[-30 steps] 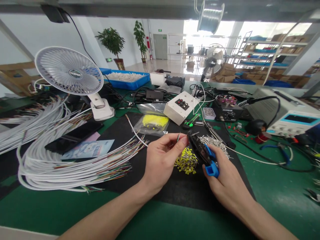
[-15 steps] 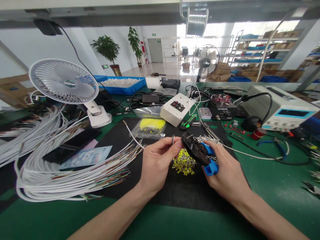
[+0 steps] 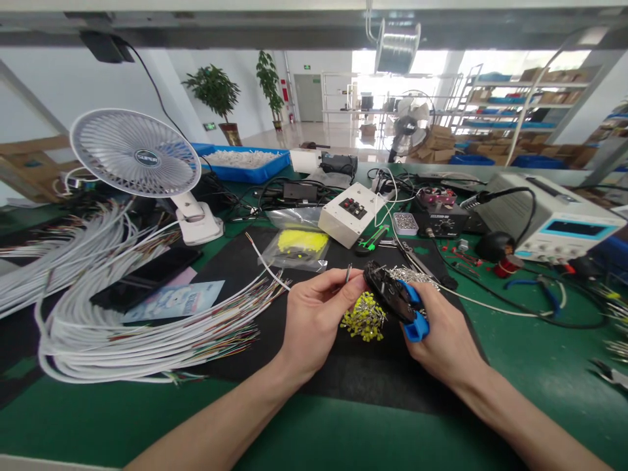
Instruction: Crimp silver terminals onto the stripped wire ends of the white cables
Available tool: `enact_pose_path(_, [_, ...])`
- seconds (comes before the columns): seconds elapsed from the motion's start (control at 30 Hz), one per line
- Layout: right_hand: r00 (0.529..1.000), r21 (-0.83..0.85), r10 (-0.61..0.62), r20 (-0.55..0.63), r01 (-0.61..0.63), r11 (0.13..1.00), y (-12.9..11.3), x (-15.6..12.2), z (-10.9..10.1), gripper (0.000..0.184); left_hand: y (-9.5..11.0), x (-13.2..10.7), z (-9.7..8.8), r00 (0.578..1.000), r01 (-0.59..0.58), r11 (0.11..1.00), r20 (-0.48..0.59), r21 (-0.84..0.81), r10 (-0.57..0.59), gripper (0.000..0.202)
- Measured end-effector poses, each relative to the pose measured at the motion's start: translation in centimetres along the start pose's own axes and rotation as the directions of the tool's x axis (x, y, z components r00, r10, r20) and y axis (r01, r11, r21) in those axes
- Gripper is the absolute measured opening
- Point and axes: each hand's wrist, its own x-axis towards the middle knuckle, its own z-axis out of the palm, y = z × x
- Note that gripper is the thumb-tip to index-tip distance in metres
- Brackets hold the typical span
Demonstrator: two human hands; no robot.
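Note:
My left hand (image 3: 314, 314) pinches a small thin component (image 3: 348, 273) between thumb and fingertips, just left of the jaws of a pair of cutters. My right hand (image 3: 444, 337) is closed round the blue handles of the black cutters (image 3: 395, 299), whose head points up and left toward the component. Under both hands a heap of small yellow LEDs (image 3: 366, 318) with metal legs lies on the black mat (image 3: 343, 373). A pile of silvery cut leads (image 3: 417, 275) lies just behind the cutters.
Bundles of white multi-wire cable (image 3: 122, 327) spread across the left. Behind stand a desk fan (image 3: 137, 157), a bag of yellow parts (image 3: 299, 245), a white switch box (image 3: 350, 212), a soldering station (image 3: 444, 219), a power supply (image 3: 559, 219) and a blue tray (image 3: 245, 163).
Both hands stay together over the LED heap with the same grips; only the view has shifted slightly.

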Motion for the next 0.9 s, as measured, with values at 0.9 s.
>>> enact_pose_path(0.9, [0.996, -0.064, -0.065, -0.058, 0.061, 0.996, 1.5, 1.1, 0.3, 0.038, 0.5, 0.0, 0.0, 0.990, -0.141, 0.987, 0.041, 0.074, 0.138, 0.013])
